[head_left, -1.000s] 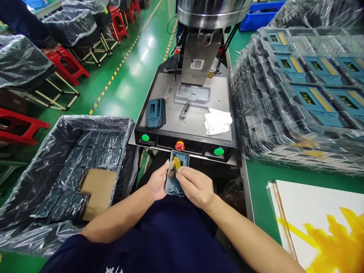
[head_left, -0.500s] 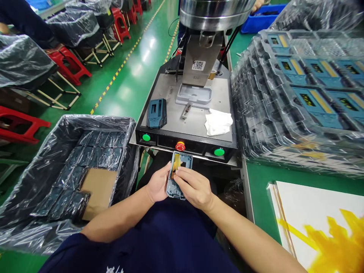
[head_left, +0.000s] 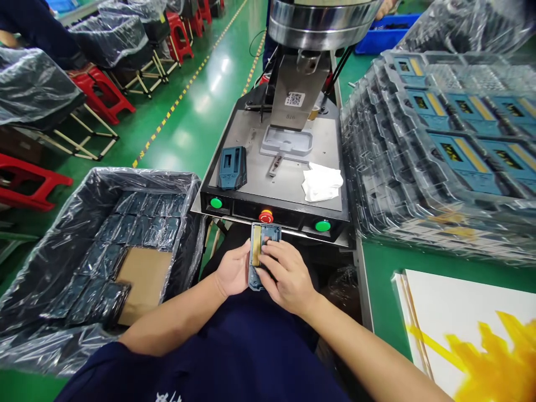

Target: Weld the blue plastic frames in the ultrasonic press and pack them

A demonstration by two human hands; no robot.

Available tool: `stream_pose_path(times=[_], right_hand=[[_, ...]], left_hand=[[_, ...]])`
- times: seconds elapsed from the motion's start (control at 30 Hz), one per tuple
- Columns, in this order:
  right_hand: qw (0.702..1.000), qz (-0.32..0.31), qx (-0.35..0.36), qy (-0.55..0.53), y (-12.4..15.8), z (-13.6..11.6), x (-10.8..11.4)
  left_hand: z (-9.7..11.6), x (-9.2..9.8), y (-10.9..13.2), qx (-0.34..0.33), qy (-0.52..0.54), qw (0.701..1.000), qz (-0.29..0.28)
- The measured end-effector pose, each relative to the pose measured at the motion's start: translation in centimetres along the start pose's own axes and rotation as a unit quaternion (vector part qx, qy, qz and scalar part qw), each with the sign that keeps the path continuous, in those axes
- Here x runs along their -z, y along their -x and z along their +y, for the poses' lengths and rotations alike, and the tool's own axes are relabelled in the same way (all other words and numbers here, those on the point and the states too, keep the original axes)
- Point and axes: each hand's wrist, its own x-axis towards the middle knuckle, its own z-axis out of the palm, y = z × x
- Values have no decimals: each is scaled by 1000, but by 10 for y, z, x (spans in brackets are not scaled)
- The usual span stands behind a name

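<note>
A blue-grey plastic housing [head_left: 268, 234] with a rectangular window is held in front of the machine's control panel, its lower end partly behind my hands. Along its left side lies a yellow strip [head_left: 256, 245], apparently adhesive tape. My left hand [head_left: 234, 271] grips the housing from the left. My right hand [head_left: 287, 276] holds it from the right, with the fingers pressing on its face next to the strip. Another blue housing [head_left: 231, 167] stands on the steel plate of the press [head_left: 251, 134], beyond my hands.
The press has a grey fixture [head_left: 287, 140], a white cloth [head_left: 322, 183], and a red stop button [head_left: 266, 216]. A plastic-lined crate of dark housings [head_left: 100, 192] is on the left; stacked clear trays [head_left: 435, 139] are on the right. A white sheet with yellow strips [head_left: 473, 329] lies at lower right.
The yellow strip has gone from standing tilted in my fingers to lying flat along the housing's left side. My right fingers have moved onto the housing, which now sits straighter.
</note>
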Motion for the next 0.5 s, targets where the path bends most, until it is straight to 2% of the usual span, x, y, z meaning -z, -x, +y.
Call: stream_pose_path(times=[0.07, 0.2, 0.3, 0.5], right_hand=[[998, 10, -66, 10, 0, -3, 3], [982, -68, -179, 13, -1, -9, 9], [974, -107, -199, 15, -5, -9, 10], [974, -126, -179, 53, -24, -5, 8]], left_hand=[[1, 0, 0, -28, -19, 999, -6], [1, -3, 0, -64, -33, 997, -10], [0, -7, -1, -107, -48, 993, -22], [2, -12, 1, -155, -73, 983, -68]])
